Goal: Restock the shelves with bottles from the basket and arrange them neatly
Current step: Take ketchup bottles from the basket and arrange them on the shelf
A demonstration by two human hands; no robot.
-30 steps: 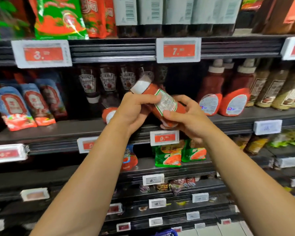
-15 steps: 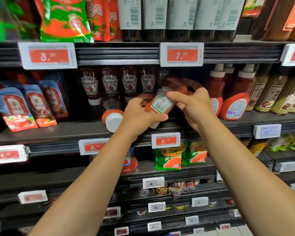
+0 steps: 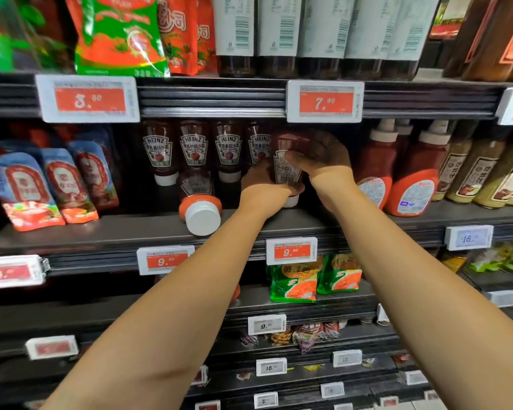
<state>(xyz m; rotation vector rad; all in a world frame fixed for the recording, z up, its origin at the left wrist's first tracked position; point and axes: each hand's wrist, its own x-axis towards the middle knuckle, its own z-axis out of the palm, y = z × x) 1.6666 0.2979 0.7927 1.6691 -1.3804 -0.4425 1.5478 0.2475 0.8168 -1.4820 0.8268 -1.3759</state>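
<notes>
Right hand [image 3: 323, 158] fingers curled round the upper body of a ketchup bottle [image 3: 288, 170], left hand [image 3: 262, 186] gripping it low by the white cap, bottle cap-down on the middle shelf [image 3: 116, 232], right end of the Heinz row [image 3: 196, 149], a fallen bottle [image 3: 200, 208] lying near left.

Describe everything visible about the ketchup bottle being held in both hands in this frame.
The held ketchup bottle is a dark red squeeze bottle standing cap-down, roughly upright, at the right end of the row of Heinz bottles on the middle shelf. Its white cap shows at the bottom, just above the shelf; whether it touches cannot be told. The label facing the camera is pale with fine print, apparently the back. The left hand grips its lower part; the right hand wraps its upper body. Shadow hides its top.
</notes>
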